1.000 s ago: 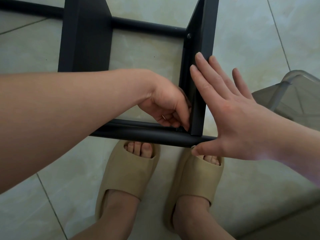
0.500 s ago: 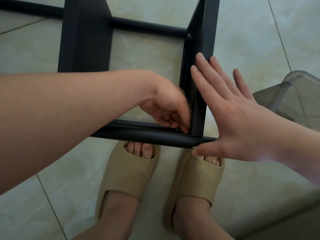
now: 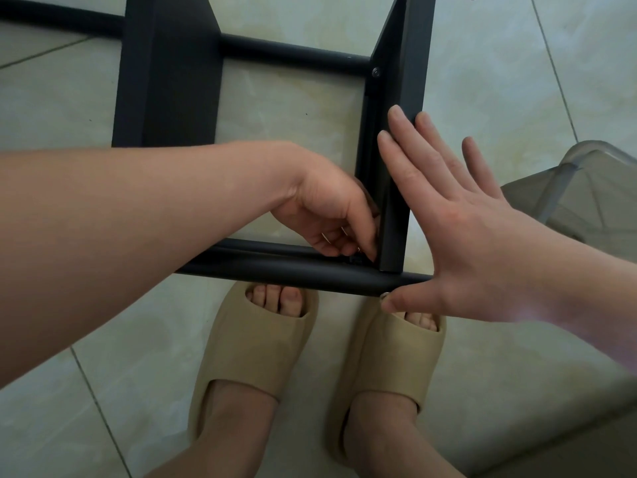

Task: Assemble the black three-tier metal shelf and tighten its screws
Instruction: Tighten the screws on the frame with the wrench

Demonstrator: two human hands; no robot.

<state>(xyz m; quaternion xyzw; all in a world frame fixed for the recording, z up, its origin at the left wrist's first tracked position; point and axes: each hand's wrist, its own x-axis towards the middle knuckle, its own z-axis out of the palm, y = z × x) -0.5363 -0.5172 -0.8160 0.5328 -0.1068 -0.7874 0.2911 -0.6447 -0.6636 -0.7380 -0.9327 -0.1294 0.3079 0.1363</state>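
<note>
Head view: we look down at the black shelf frame (image 3: 172, 81), which lies on its side on the tiled floor (image 3: 69, 408). Its near tube (image 3: 275, 270) runs across just above our toes. Our left hand (image 3: 331, 215) reaches in from the left, and its fingers curl down into the inner corner where the right-hand shelf panel (image 3: 396, 167) meets that tube. The fingertips are bunched at the joint, but what they pinch there is hidden, so we cannot tell whether they hold anything. Our right hand (image 3: 465, 243) is spread flat. Its straight fingers press on the outer face of the same panel, and its thumb lies along the underside of the near tube. The thumb tip touches a small silver screw head (image 3: 384, 295). The panel stands between our two hands. Farther up, another screw (image 3: 375, 72) sits where the panel joins the far tube (image 3: 293, 56).

Below the frame are our feet in a left beige slipper (image 3: 255, 357) and a right beige slipper (image 3: 386, 367). A translucent grey plastic piece (image 3: 586, 194) stands at the right edge, apart from the frame.
</note>
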